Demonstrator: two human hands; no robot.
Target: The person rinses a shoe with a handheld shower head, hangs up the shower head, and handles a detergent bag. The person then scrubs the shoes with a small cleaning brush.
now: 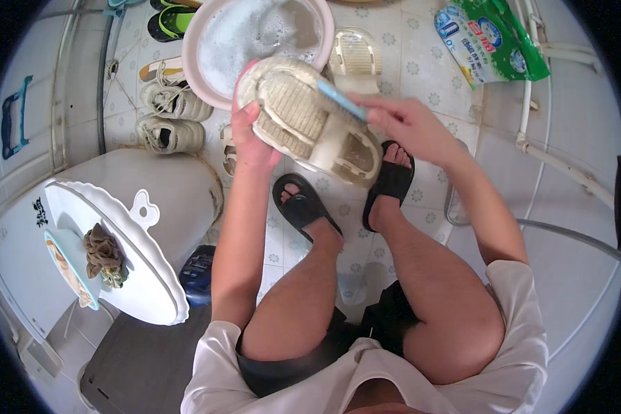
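Grips a blue brush (339,99) in a closed right hand (412,130) and, in a half-curled left hand (257,145) near the far basin (192,62), a cream shoe (293,116), likely light, stiff, slippery, best held by its edges.

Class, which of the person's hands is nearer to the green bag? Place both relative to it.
Right. The right hand, gripping a light-blue tool, is below and left of the green bag in the picture; the left hand, holding a cream-soled shoe, is farther left.

Your left hand (257,141) holds a cream shoe (286,114) (sole exposed) near the basin's edge (190,58); right hand (412,130), blue tool (341,101).
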